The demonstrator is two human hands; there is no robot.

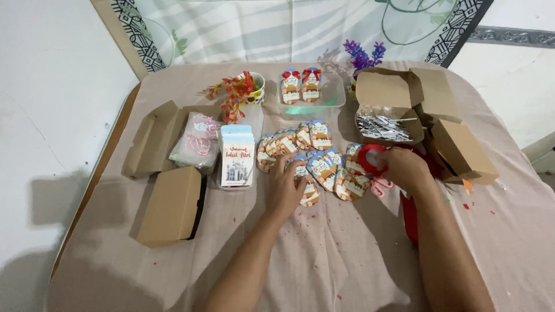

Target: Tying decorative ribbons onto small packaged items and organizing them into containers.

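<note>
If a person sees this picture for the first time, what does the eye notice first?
Probably the fan of colourful paper tags at the table's centre, with the left hand resting on them. Beside it, the right hand holds a red ribbon roll.

Soft, even indoor light, probably from overhead. The table (358, 254) is evenly lit, no glare. Dim shadows pool at the lower left wall (40, 208). Slight softness throughout; wide-angle bending shows toward the edges.
</note>
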